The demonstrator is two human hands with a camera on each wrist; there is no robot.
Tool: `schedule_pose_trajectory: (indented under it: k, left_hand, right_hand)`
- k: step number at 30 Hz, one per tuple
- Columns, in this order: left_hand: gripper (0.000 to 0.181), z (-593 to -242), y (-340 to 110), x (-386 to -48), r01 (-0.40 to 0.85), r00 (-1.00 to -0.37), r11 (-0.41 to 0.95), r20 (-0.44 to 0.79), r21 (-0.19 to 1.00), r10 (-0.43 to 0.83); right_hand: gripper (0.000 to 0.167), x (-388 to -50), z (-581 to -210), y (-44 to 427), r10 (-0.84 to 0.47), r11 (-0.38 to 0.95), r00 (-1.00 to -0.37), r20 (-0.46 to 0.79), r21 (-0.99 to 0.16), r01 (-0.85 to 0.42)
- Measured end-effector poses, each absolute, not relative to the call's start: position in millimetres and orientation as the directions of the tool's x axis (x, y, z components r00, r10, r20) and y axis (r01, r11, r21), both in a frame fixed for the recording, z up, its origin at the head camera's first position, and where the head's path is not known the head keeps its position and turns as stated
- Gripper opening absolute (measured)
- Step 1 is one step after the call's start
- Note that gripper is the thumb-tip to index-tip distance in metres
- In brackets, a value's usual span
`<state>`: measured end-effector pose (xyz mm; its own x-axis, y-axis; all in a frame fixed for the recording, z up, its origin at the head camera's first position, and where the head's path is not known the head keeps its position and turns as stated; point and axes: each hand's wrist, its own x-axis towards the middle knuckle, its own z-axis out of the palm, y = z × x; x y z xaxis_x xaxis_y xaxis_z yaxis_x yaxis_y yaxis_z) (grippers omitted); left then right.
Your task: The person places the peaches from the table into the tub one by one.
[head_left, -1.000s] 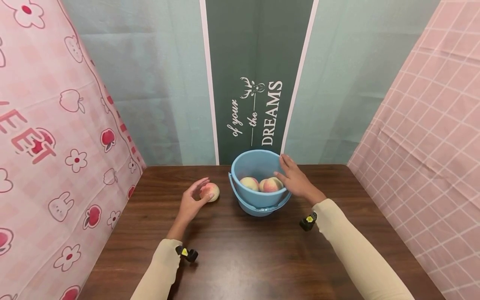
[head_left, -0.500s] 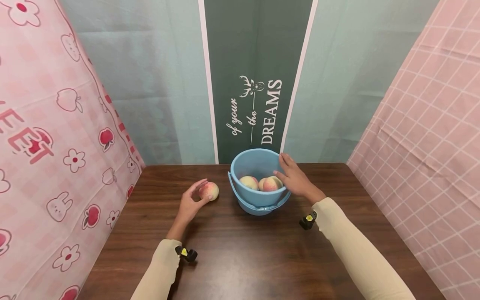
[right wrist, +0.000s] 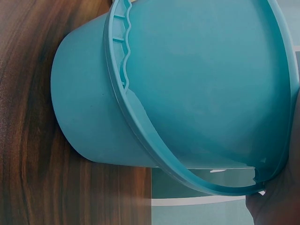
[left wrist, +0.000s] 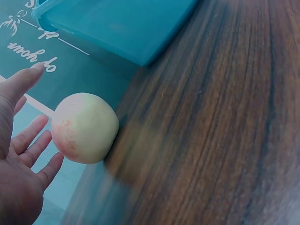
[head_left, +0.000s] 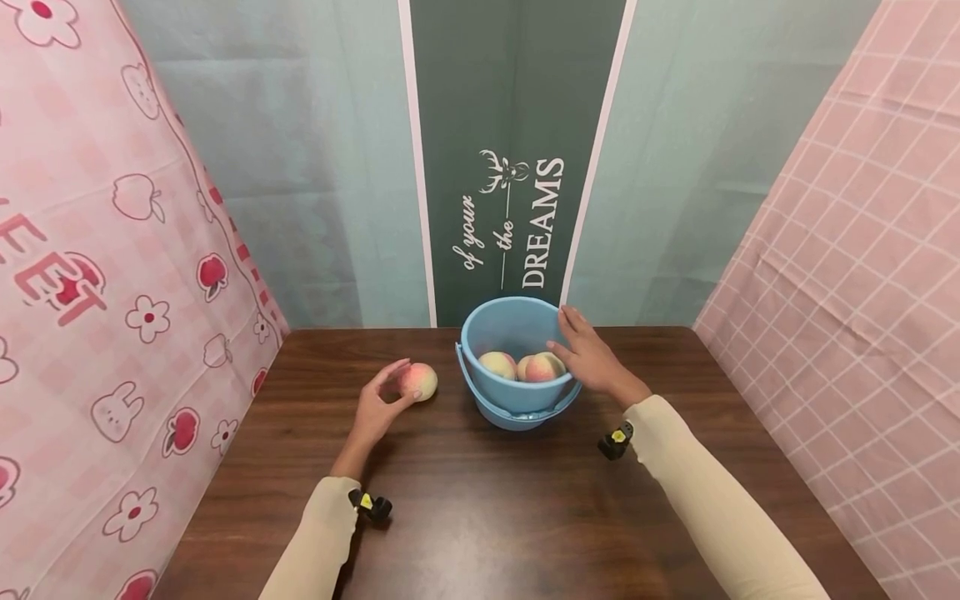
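A pale yellow and pink peach (head_left: 421, 382) stands on the wooden table, left of a light blue bucket (head_left: 517, 402). My left hand (head_left: 377, 407) is at the peach's left side, fingers spread and loosely bent, thumb toward its near side. In the left wrist view, the peach (left wrist: 85, 128) lies just past the fingertips, without the hand closed round it. Whether the fingers touch it is hard to tell. My right hand (head_left: 595, 360) rests on the bucket's right rim, fingers mostly straight, thumb over the edge. Inside the bucket, three peaches (head_left: 498, 365) show.
The bucket's handle (head_left: 525, 417) hangs down across its front. Behind the dark wooden table (head_left: 480, 517) hangs a green cloth (head_left: 517, 100) with white lettering. Pink patterned cloths stand along the left (head_left: 150, 367) and right (head_left: 847, 275) sides.
My left hand has shifted slightly leftward from the peach, so a little more of the fruit shows. The bucket and my right hand keep their places.
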<state>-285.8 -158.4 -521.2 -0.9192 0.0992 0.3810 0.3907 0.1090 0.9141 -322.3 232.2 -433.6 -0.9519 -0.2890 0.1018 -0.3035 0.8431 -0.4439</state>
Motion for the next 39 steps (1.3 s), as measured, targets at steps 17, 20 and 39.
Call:
schedule_pose_trajectory:
  k: [17, 20, 39]
  left_hand:
    - [0.060, -533, -162, -292, 0.348, -0.937, 0.137, 0.338, 0.927, 0.088]
    - [0.060, -535, -162, -293, 0.341, -0.939, 0.137, 0.332, 0.930, 0.088]
    - [0.069, -568, -157, -314, 0.269, -0.963, 0.130, 0.268, 0.954, 0.022]
  right_hand:
    - [0.074, -322, -434, 232, -0.301, 0.840, -0.948, 0.107, -0.440, -0.316]
    - [0.074, -322, -434, 232, -0.298, 0.840, -0.949, 0.107, -0.442, -0.314]
    - [0.075, -324, -433, 232, -0.294, 0.842, -0.950, 0.103, -0.443, -0.308]
